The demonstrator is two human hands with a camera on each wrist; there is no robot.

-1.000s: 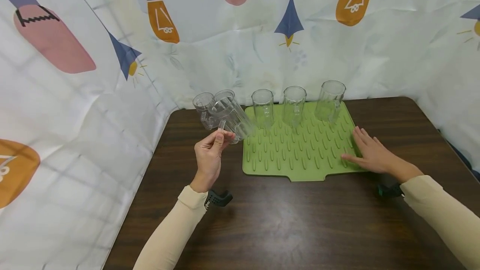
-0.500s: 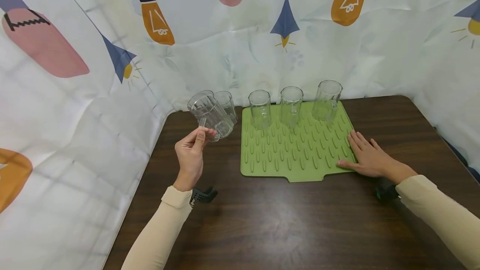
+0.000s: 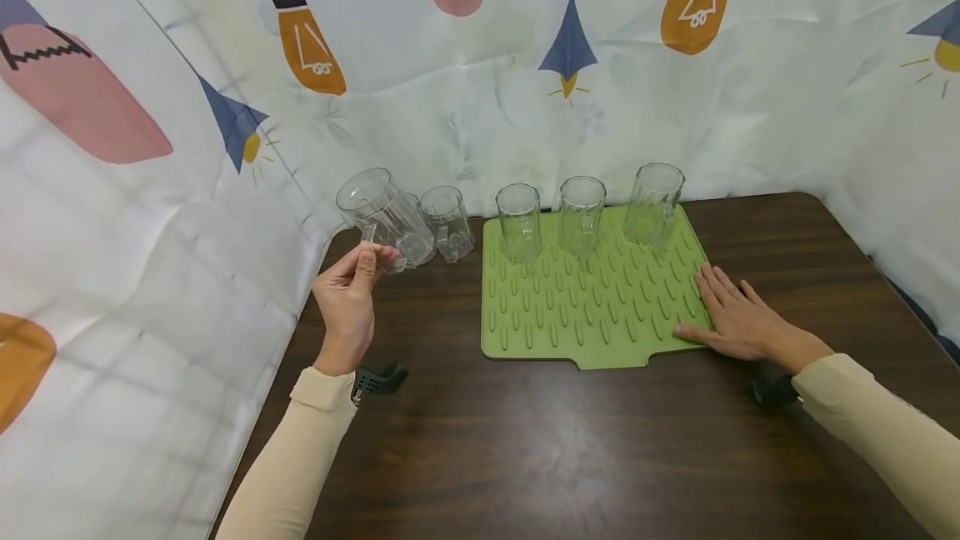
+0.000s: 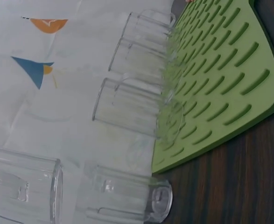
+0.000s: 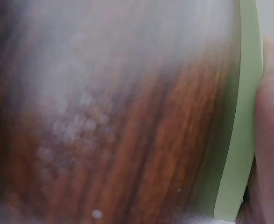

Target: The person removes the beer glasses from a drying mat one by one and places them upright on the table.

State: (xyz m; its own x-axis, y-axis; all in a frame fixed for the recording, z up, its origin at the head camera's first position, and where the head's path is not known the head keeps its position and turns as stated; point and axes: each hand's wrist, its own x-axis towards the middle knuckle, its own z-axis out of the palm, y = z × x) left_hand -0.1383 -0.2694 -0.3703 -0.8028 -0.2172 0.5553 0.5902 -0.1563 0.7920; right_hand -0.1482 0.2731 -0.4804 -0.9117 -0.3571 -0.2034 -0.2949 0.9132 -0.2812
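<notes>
My left hand (image 3: 347,298) pinches the handle of a clear glass mug (image 3: 384,211), tilted with its mouth up and to the left, over the table's back left corner. Another glass mug behind it is mostly hidden, and a further mug (image 3: 447,223) stands just to its right. Three clear mugs, left (image 3: 519,223), middle (image 3: 581,215) and right (image 3: 654,202), stand in a row along the back of a green ridged drying mat (image 3: 570,319). My right hand (image 3: 738,319) rests with extended fingers on the mat's right edge, thumb at its front right corner.
The dark wood table (image 3: 480,448) reaches to a printed white cloth (image 3: 420,123) hanging close behind the mugs and along the left side. In the left wrist view, a mug (image 4: 132,193) stands beside the mat's edge.
My left hand has carried the mug leftward, away from the mat, and the mug standing at its right now shows more fully. My right hand stays at the mat's edge.
</notes>
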